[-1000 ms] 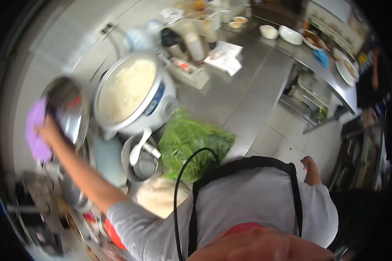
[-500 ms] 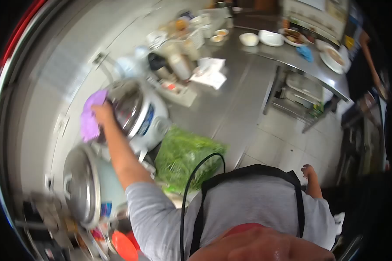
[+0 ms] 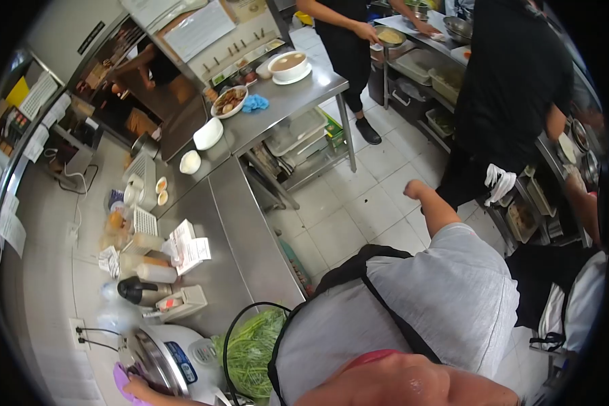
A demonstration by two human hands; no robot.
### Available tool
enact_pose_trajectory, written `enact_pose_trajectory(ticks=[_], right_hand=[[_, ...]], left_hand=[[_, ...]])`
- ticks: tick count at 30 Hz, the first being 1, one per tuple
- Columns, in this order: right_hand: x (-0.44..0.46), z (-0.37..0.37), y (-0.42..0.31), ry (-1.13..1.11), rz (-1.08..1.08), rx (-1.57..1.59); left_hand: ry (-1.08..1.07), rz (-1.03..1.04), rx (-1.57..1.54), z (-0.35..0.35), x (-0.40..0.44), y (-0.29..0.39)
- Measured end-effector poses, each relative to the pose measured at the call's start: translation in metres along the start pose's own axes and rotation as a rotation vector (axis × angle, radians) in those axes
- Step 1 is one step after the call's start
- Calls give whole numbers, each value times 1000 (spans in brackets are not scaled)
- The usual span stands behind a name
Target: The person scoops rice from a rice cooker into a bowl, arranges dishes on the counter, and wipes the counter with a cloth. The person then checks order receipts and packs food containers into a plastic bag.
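At the lower left edge, my left hand grips a purple cloth against the lid of a rice cooker. The cooker has a white body and a shiny domed steel lid; the forearm is cut off by the frame's bottom. A clear bag of leafy greens stands beside the cooker, close to my apron. My right hand hangs out over the tiled floor, loosely curled, with nothing visible in it.
Bottles and a dark thermos jug line the wall side of the steel counter. Farther along are a soup bowl, a bowl of food and a blue cloth. Co-workers in black stand right; one holds a pan.
My view has swung to the right, so the rice cooker and greens now sit lower left and co-workers appear. The purple cloth is still at my left hand. My right hand's fingers look more curled.
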State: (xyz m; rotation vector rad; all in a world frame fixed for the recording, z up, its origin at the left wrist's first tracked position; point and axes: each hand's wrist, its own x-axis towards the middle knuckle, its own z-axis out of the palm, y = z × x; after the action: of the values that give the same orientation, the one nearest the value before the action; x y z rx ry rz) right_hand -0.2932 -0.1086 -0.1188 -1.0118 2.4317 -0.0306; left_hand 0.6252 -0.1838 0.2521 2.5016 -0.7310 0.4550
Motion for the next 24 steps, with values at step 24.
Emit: enact_pose_trajectory(ticks=[24], right_hand=[[-55,-369,33,895,-428,671]], left_hand=[[781,278,48,-34,-134,130]])
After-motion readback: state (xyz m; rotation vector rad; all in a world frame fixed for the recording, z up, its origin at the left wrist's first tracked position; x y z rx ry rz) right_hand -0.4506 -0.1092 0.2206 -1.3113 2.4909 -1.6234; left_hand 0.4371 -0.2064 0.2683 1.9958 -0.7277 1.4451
